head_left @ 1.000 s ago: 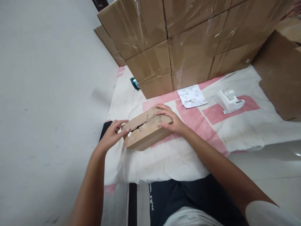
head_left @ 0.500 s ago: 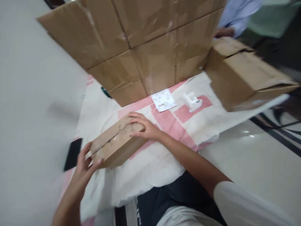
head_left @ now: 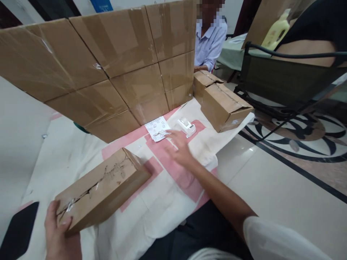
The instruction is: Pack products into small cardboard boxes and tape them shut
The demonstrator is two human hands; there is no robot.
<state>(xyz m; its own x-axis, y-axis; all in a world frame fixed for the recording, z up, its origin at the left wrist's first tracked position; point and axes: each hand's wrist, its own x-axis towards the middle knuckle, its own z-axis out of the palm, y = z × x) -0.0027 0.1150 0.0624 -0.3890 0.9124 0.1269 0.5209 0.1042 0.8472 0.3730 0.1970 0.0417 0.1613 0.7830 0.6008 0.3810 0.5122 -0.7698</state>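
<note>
A closed cardboard box (head_left: 108, 191) lies on the cloth-covered table, its top seam torn and ragged. My left hand (head_left: 61, 227) grips the near left end of the box, thumb on top. Off the box, my right hand (head_left: 180, 148) is in the air with fingers apart and slightly blurred, holding nothing. Just beyond its fingertips are a white sheet with small printed marks (head_left: 156, 129) and a white tape dispenser (head_left: 186, 127).
A wall of taped cardboard boxes (head_left: 119, 65) stands along the far side. More boxes (head_left: 222, 101) sit at the right corner. A black flat object (head_left: 20, 229) lies at left. Behind the wall is a person in a light shirt (head_left: 213, 43); a chair (head_left: 284, 79) stands right.
My right hand has let go of the box's far end and moved right, toward the sheet and tape dispenser. My left hand stays on the box. The view has turned right.
</note>
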